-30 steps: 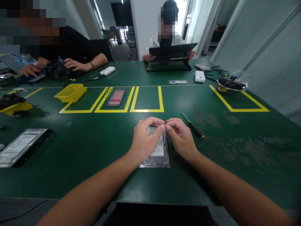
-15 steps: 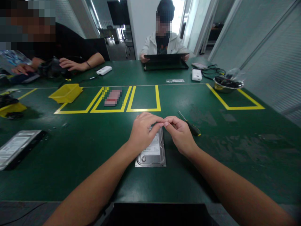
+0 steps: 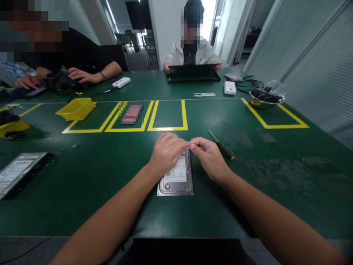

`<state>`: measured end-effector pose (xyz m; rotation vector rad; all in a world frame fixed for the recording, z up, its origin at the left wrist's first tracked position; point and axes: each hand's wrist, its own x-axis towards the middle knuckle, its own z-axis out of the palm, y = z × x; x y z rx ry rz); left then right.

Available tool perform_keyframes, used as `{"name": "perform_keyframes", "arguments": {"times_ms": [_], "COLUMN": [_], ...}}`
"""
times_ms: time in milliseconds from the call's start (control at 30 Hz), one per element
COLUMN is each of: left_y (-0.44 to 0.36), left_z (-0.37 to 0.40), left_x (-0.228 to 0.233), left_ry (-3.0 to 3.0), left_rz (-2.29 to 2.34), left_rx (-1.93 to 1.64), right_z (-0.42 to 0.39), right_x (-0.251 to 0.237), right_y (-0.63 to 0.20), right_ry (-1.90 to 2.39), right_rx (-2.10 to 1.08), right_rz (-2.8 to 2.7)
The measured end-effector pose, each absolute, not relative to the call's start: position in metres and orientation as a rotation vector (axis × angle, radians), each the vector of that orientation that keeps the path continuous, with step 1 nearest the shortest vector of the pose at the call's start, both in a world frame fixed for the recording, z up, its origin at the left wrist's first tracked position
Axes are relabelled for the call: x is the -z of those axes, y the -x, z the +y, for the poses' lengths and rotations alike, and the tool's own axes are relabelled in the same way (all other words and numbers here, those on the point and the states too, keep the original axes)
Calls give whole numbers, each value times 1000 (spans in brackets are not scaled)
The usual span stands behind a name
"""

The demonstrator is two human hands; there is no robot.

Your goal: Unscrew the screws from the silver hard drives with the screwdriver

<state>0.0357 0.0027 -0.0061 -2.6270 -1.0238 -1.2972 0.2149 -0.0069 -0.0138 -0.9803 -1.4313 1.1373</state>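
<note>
A silver hard drive (image 3: pixel 178 180) with a white label lies flat on the green table, its far end covered by my hands. Over its far left part is my left hand (image 3: pixel 168 152), fingers pressed together and pointing right. My right hand (image 3: pixel 208 156) is beside the drive's far right corner, thumb and forefinger pinched. Both sets of fingertips meet above the drive's far edge; whatever they hold, if anything, is too small to make out. Just beyond my right hand rests a screwdriver (image 3: pixel 224 149) with a black and yellow handle.
Another hard drive (image 3: pixel 22 171) lies at the left. A yellow bin (image 3: pixel 77 109) stands near yellow tape outlines, one around a pinkish blurred item (image 3: pixel 132 114). At the back right sits a metal bowl (image 3: pixel 266 101) of dark parts. Two people sit across the table, one holding a black panel (image 3: pixel 194 71).
My left thumb has dropped behind the fingers, and the left hand has rolled slightly. The fingertips of both hands remain together. The whole view has shifted a little.
</note>
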Motion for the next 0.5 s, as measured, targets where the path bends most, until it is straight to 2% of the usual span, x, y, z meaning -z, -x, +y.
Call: {"name": "perform_keyframes", "arguments": {"times_ms": [500], "left_y": [-34], "left_z": [5], "left_x": [9], "left_ry": [2449], "left_rz": [-782], "left_rx": [1275], "right_z": [-7], "right_x": [17], "right_y": [-215], "right_ry": [984], "right_rx": [-1123], "right_rz": [-1444]}}
